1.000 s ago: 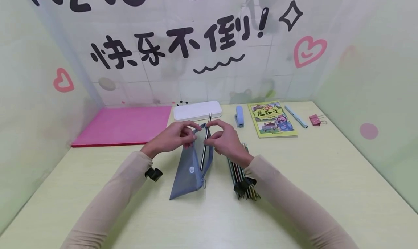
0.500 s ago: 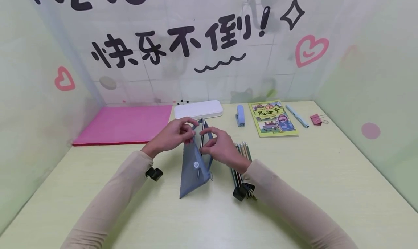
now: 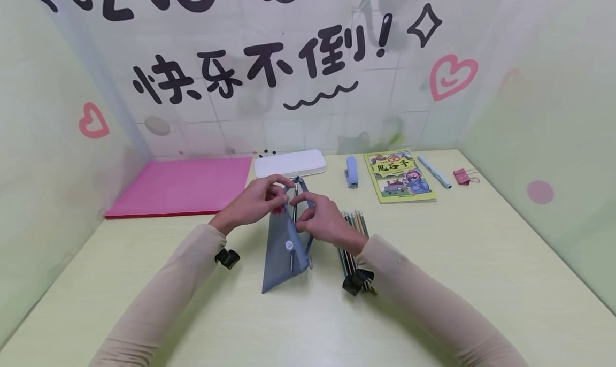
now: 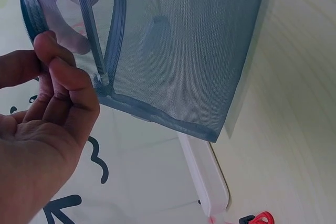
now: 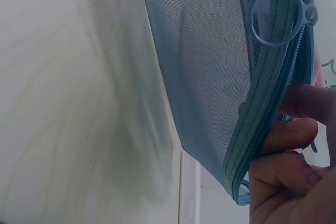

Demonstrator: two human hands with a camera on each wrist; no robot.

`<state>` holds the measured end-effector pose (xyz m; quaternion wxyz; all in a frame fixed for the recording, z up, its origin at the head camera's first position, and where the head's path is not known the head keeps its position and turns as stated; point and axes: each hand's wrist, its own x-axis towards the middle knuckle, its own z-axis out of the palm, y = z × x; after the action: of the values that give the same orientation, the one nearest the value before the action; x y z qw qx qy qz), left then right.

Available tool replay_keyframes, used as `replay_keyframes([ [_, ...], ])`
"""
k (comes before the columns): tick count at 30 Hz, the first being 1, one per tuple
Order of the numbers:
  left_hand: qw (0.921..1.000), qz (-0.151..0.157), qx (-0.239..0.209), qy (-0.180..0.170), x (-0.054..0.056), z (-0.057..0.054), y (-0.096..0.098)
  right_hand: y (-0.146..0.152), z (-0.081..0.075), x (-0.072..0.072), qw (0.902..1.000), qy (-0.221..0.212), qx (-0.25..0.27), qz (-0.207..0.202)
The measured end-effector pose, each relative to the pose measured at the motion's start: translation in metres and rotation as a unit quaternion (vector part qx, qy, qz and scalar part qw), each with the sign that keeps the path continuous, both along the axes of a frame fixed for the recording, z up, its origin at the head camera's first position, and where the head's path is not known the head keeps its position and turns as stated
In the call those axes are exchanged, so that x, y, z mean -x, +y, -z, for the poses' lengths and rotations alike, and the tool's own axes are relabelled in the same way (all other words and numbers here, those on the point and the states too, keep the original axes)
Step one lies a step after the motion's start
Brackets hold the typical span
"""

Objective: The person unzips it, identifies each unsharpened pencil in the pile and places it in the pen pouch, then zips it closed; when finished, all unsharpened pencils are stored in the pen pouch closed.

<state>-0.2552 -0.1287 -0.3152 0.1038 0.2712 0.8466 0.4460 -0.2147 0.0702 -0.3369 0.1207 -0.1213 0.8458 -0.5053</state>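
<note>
Left hand (image 3: 257, 202) pinching pouch (image 3: 277, 257) by rim. Right hand (image 3: 323, 217) near pencil (image 4: 92, 27) inside, can't tell if fingers grip it tbh. Pencil bunch (image 3: 360, 225) at pouch's 3 o'clock.

The pencil (image 3: 295, 212) has slid deeper into the mesh pouch (image 3: 279, 254).

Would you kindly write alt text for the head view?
A person's left hand pinches a blue mesh pouch while the right hand is at its opening, beside a pencil inside. More pencils lie on the table; farther back are a pink folder, white case, stapler and yellow booklet.
</note>
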Motion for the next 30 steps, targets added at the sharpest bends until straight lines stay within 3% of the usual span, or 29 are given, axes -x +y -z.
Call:
replay_keyframes([
  [9, 0.9999, -0.003, 0.001, -0.010, 0.003, 0.003, -0.001, 0.006, 0.000, 0.002, 0.9998, 0.007, -0.015, 0.007],
  [17, 0.9999, -0.010, 0.001, -0.006, 0.002, 0.003, -0.003, 0.029, -0.001, 0.004, 0.9995, 0.017, -0.021, 0.017],
  [30, 1.0000, 0.004, 0.002, -0.009, 0.002, 0.004, -0.005, 0.072, 0.011, 0.007, 0.9947, 0.010, -0.100, 0.020],
])
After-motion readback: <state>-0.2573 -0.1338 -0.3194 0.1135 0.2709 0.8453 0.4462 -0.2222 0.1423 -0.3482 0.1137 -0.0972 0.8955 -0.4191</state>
